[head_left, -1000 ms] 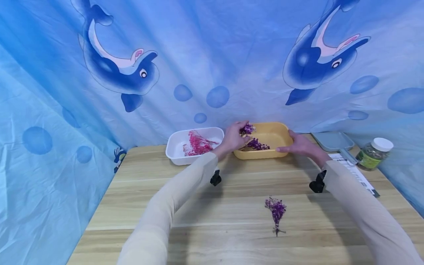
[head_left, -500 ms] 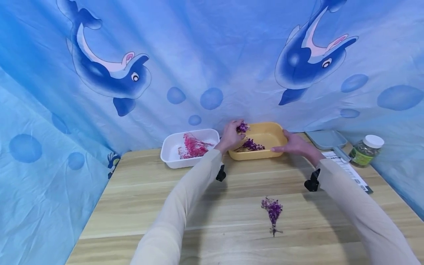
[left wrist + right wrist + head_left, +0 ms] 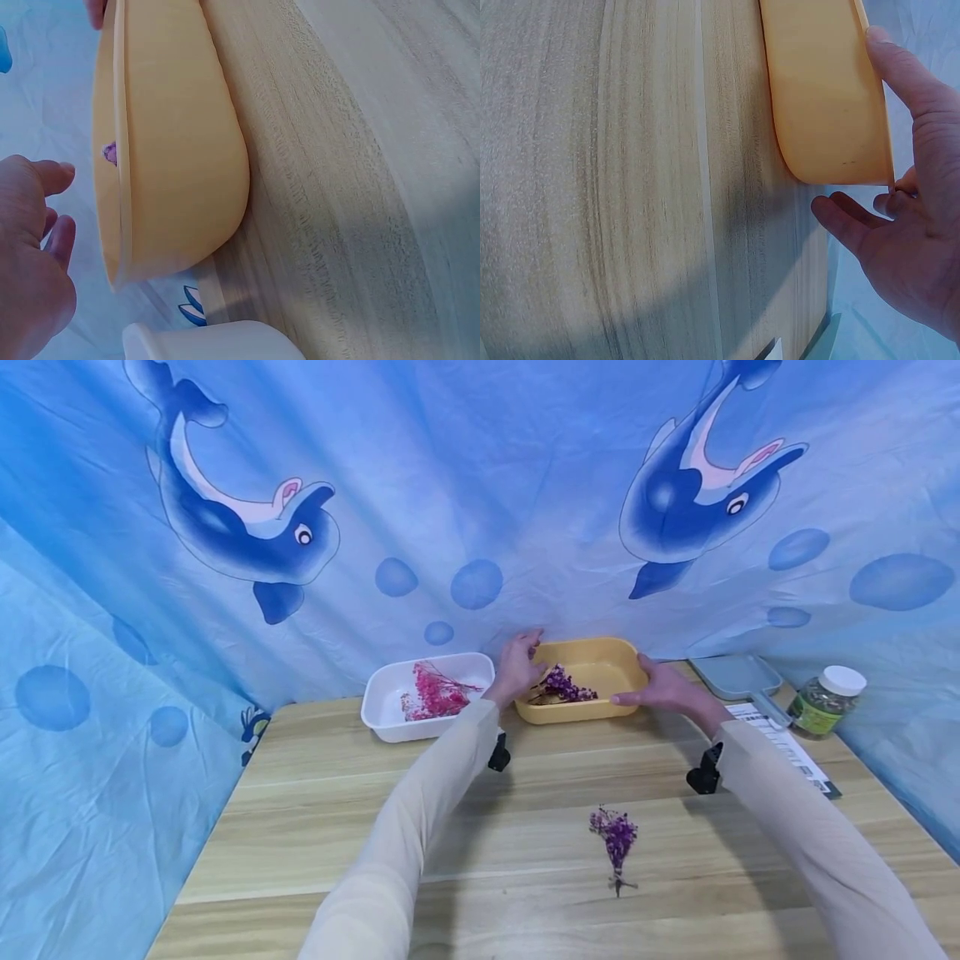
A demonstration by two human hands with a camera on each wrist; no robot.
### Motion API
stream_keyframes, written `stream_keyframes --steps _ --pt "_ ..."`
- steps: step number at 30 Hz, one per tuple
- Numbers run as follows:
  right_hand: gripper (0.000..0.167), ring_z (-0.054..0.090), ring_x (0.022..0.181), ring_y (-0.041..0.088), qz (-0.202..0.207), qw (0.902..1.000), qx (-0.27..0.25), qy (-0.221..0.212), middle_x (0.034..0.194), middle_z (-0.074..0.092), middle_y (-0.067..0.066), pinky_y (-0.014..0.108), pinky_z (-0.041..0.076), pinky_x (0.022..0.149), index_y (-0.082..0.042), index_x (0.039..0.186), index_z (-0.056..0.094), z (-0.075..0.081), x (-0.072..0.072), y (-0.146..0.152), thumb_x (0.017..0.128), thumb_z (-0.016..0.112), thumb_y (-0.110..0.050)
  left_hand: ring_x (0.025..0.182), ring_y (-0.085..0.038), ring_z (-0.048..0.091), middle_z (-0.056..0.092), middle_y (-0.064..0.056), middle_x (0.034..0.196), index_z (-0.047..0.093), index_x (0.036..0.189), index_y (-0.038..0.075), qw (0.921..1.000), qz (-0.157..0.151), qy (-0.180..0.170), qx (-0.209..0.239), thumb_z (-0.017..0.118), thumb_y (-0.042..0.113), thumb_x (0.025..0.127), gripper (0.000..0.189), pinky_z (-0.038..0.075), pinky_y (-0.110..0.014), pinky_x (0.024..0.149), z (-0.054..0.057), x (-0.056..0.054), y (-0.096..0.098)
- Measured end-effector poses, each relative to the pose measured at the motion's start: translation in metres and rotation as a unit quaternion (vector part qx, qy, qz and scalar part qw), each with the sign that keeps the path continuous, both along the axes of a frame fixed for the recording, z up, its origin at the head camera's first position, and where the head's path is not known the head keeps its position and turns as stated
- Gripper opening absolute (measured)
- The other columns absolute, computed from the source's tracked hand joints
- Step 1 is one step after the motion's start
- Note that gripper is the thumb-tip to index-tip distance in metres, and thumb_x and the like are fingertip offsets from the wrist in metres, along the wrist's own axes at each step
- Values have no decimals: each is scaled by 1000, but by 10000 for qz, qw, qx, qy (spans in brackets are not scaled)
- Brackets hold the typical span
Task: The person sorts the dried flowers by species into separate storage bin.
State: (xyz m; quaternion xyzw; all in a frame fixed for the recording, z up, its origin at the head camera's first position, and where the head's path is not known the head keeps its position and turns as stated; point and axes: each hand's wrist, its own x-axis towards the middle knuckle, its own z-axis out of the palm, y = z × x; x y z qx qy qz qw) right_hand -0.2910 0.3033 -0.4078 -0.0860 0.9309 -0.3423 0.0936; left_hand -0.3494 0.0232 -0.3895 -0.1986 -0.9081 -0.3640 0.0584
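Observation:
A yellow basin (image 3: 577,710) stands at the back of the table with purple dried flowers (image 3: 567,683) lying in its left part. My left hand (image 3: 517,667) is over the basin's left end, its thumb and fingers apart and nothing between them in the left wrist view. My right hand (image 3: 666,685) grips the basin's right end, thumb (image 3: 904,67) on the rim and other fingers round the outside of the end wall. Another purple dried flower bunch (image 3: 617,839) lies on the table, nearer the front.
A white basin (image 3: 382,693) with pink dried flowers (image 3: 438,693) stands left of the yellow one. At the right are a grey-blue flat tool with a handle (image 3: 738,677), a printed sheet (image 3: 787,747) and a white-lidded jar (image 3: 827,702). A dolphin-print curtain (image 3: 450,485) hangs behind.
My left hand has let go of a purple flower bunch, which now lies in the yellow basin. The right hand keeps its grip on the basin. The head view has shifted slightly.

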Motion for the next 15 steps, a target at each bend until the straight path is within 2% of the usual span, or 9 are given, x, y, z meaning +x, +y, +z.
stream_keyframes --steps 4,7,11,15 --pt "126 28 137 56 3 10000 74 27 152 18 42 60 24 114 13 153 0 2 1 -2 81 77 -57 112 -26 61 60 -16 130 46 149 5 9998 -59 85 175 76 3 87 69 51 -26 96 0 4 -6" --pt "126 27 137 56 -26 9999 105 -11 152 18 42 59 24 114 12 153 1 3 2 -3 81 77 -57 111 -31 62 61 -20 128 46 148 0 9986 -213 95 485 76 2 86 69 52 -28 95 1 9 -9" --pt "124 26 137 56 -45 9998 153 -74 153 17 42 59 24 114 11 154 0 3 2 -3 82 75 -57 111 -36 62 62 -24 127 44 147 -4 9938 -397 17 1036 75 -1 85 69 53 -34 95 1 20 -10" --pt "125 27 137 56 -30 9999 133 -76 152 17 43 60 24 114 11 154 -1 2 2 -2 83 75 -57 109 -33 65 65 -21 124 45 146 -5 9889 -454 -20 1413 76 2 87 67 54 -35 94 1 34 -9"
